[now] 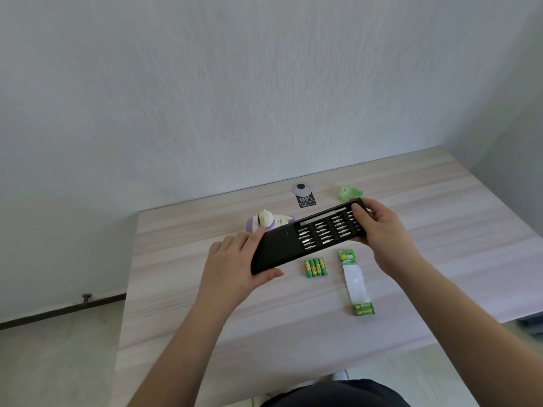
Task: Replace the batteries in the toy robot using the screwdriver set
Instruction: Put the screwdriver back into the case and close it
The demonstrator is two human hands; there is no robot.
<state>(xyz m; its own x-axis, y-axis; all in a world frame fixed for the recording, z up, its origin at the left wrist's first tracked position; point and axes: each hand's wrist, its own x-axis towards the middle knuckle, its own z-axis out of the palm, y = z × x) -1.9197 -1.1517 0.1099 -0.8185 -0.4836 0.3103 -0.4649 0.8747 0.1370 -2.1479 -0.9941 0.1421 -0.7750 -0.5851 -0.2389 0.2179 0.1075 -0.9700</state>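
Two green batteries (pixel 364 309) sit in the near end of a torn blister pack (pixel 356 282) lying on the bench (pixel 182 318). Four loose green batteries (pixel 316 267) lie side by side just left of the pack. One black screwdriver set (pixel 308 237) is held above the bench, tray slid partly out of its sleeve, four columns of bits exposed. Left hand (pixel 235 265): grip closed round the sleeve end, thumb under the near edge. Right hand (pixel 379 230): grip pinching the tray end, fingers curled over the bits. One white and purple toy robot (pixel 269 223) lies on the bench behind the set. Farther back: one round grommet (pixel 301 188), one black label (pixel 306 200), one crumpled green wrapper (pixel 346 193)
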